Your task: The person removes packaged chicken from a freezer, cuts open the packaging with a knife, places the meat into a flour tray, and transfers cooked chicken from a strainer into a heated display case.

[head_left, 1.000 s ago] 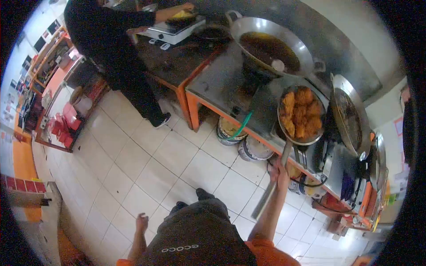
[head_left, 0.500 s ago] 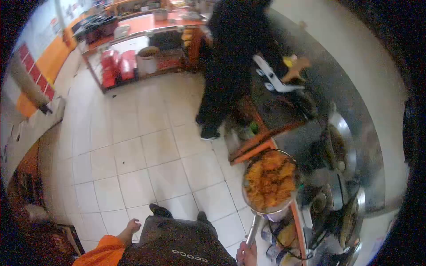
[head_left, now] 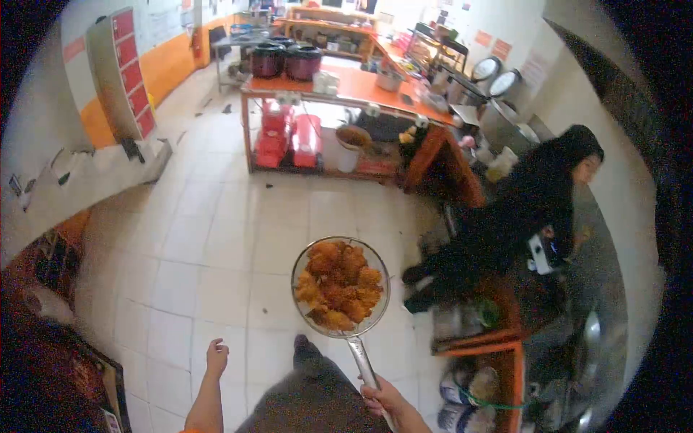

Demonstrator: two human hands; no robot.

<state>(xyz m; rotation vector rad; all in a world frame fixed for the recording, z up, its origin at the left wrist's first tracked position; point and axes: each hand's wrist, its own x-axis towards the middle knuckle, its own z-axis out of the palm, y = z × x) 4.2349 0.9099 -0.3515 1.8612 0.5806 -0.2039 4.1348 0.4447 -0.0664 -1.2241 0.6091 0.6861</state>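
A round wire-mesh strainer [head_left: 297, 312] hangs above the floor in front of me, filled with golden-brown fried pieces [head_left: 343, 285]. Its metal handle runs down towards me, and my right hand [head_left: 384, 399] is closed around the lower part of it. The strainer is held about level. To the left, my left hand [head_left: 217, 356] hangs in the air beside my body, holding nothing, with its fingers loosely bent. It touches no object.
A person in black [head_left: 505, 209] leans over the counter at the right. An orange-topped table [head_left: 346, 85] with dark pots [head_left: 302, 63] stands ahead, red containers [head_left: 307, 138] and a bucket [head_left: 349, 155] beneath. White jars [head_left: 456, 418] sit low right; a pale counter [head_left: 86, 184] is left.
The strainer with the fried pieces has swung left, away from the stove side to over the floor. My view has turned up and right, and my body has moved forward.
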